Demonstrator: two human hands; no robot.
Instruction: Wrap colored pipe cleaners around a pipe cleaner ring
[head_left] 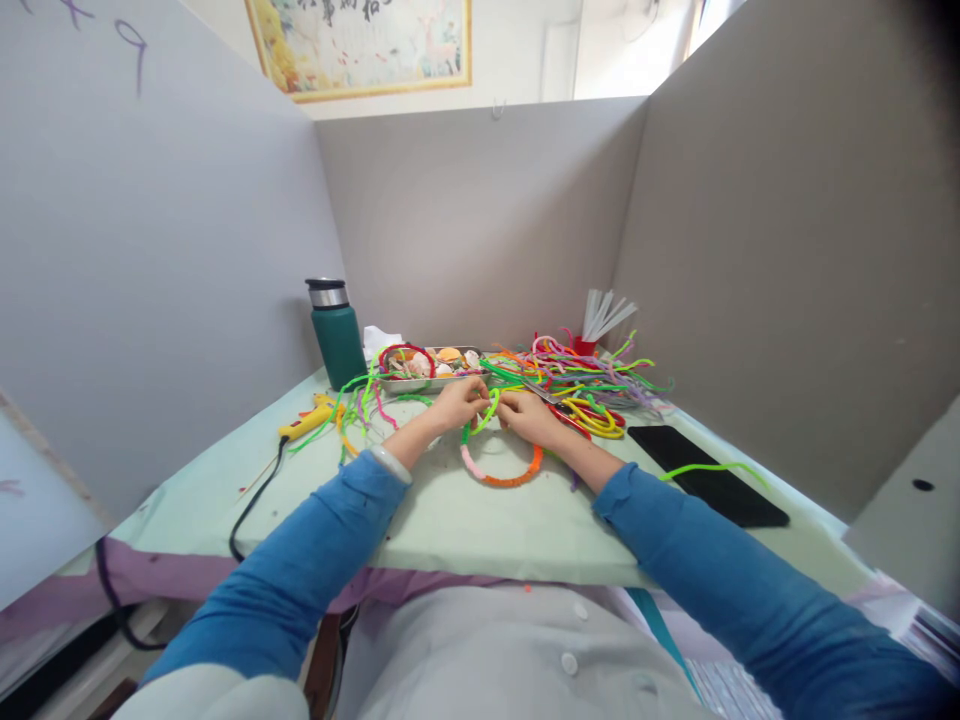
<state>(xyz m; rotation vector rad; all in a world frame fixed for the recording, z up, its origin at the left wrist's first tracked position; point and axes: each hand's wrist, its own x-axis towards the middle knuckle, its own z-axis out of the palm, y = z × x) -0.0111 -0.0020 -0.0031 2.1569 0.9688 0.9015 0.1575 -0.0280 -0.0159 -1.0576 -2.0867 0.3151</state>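
A ring of fuzzy pipe cleaner in orange, pink and green lies over the table top between my forearms. At its upper edge my left hand and my right hand come close together with bent fingers. A bright green pipe cleaner loops between them, and the fingers of both hands pinch it. The fingertips are small in view, and the exact grip on the strand is partly hidden.
Behind my hands stand a metal tray of shells and a heap of pipe cleaners. A green bottle and yellow glue gun are left; a black slab and red cup of glue sticks are right. Grey partitions surround the table.
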